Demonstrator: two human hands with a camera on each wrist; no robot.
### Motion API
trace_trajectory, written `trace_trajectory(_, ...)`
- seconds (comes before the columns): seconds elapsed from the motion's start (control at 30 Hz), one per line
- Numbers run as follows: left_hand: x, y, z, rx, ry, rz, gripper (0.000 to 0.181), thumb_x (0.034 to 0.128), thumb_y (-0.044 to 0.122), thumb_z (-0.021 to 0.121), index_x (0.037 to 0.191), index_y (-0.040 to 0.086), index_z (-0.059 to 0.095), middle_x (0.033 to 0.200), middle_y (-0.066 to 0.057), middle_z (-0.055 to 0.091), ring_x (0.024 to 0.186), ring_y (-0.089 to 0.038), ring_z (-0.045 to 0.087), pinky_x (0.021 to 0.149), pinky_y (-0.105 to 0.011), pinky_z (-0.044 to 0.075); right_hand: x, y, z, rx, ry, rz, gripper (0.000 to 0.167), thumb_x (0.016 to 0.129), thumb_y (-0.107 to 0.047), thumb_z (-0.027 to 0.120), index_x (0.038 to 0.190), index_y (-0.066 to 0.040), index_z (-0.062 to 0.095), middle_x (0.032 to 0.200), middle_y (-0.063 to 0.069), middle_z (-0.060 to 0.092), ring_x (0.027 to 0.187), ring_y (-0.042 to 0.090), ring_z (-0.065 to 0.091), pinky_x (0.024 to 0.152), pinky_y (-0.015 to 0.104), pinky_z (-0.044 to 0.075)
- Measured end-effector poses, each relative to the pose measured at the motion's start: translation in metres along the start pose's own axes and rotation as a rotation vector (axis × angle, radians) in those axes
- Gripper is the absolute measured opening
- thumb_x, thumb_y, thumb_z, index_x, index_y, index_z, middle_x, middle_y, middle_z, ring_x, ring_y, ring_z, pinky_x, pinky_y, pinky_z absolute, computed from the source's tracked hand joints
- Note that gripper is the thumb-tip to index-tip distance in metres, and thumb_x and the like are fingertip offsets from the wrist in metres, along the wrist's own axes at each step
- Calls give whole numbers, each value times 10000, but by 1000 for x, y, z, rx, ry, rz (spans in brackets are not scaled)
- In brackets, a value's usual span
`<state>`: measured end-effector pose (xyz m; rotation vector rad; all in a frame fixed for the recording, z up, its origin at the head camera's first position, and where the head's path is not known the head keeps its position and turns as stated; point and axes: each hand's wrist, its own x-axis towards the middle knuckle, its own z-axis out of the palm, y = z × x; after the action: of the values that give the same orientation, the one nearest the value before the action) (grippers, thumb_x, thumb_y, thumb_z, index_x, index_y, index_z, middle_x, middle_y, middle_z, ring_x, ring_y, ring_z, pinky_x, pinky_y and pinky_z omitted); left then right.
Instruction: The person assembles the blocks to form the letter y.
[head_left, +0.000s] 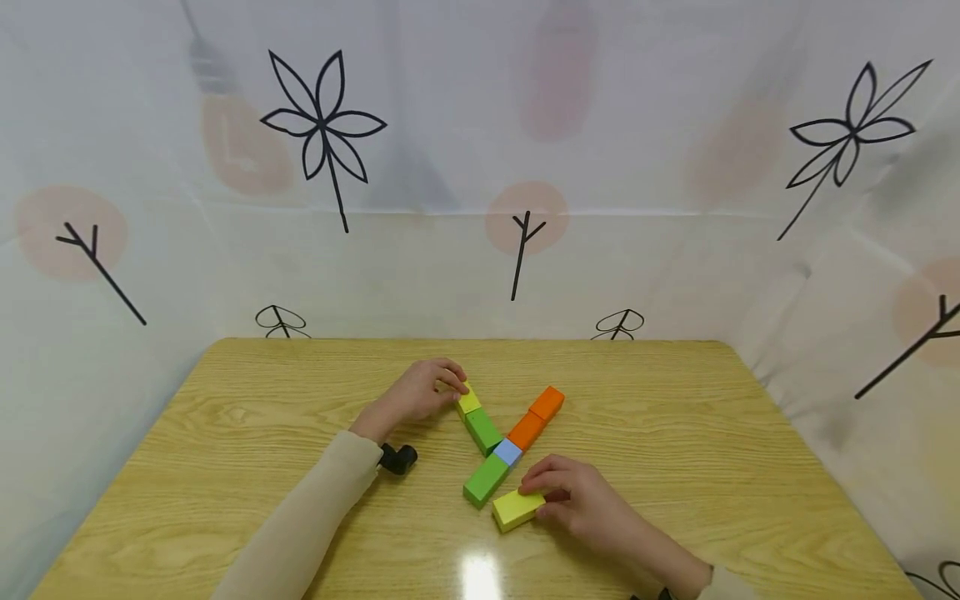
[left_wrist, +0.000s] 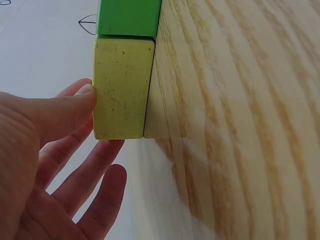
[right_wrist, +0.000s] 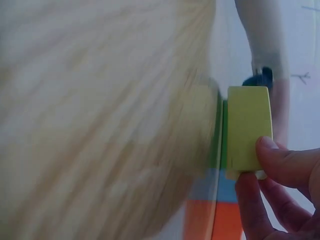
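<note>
Two lines of wooden blocks meet on the table, forming a rough Y. My left hand (head_left: pixel 420 390) holds the far end of a yellow block (left_wrist: pixel 122 90), thumb on its edge and some fingers behind it. That block abuts a green block (head_left: pixel 484 431), which leads to a small blue block (head_left: pixel 507 452). Two orange blocks (head_left: pixel 527 431) run away to the right from the blue one, and a second green block (head_left: pixel 486 479) extends toward me. Between thumb and fingers my right hand (head_left: pixel 588 504) pinches another yellow block (right_wrist: pixel 250 127), just right of the near green block.
The wood-grained table (head_left: pixel 660 408) extends around the blocks on all sides. Behind and beside it hangs a pale cloth (head_left: pixel 420 275) printed with plant drawings. A black device (head_left: pixel 400 459) is strapped at the left wrist. Light glares off the table's near edge.
</note>
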<state>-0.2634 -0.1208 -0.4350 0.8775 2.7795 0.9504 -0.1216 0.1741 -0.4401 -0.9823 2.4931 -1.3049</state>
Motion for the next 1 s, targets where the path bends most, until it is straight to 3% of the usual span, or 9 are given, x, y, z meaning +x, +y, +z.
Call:
trace_trajectory(0.23, 0, 1, 0, -4, 0, -3, 143, 941, 61, 688, 1031, 105, 790, 1220, -16, 629, 1202, -256, 559, 995, -424, 469, 9, -14, 17, -35, -40, -106, 280, 835, 26, 760, 1084, -102, 751, 1131, -52, 632, 1033, 93, 602, 836, 272, 552)
trace_trajectory(0.47, 0, 0, 1, 1, 5, 0, 142, 935, 60, 694, 1030, 106, 789, 1211, -13, 633, 1203, -253, 558, 993, -424, 471, 16, -26, 31, -85, -80, -137, 280, 845, 29, 748, 1076, -128, 757, 1134, -85, 629, 1058, 74, 593, 895, 268, 521)
trace_trajectory(0.67, 1, 0, 2, -1, 9, 9, 141, 933, 58, 697, 1025, 109, 790, 1205, -12, 635, 1199, -252, 559, 1000, -425, 465, 20, -30, 42, -195, -67, -266, 253, 819, 2, 780, 1047, -105, 757, 1110, -42, 640, 1039, 100, 605, 887, 261, 516)
trace_trajectory(1.0, 0, 1, 1, -13, 17, 6, 135, 928, 50, 701, 1004, 112, 794, 1192, -4, 637, 1187, -250, 565, 1009, -425, 459, 29, -38, 43, -399, -69, -328, 210, 843, -103, 788, 1045, -156, 767, 1132, -90, 648, 1072, 97, 559, 912, 259, 490)
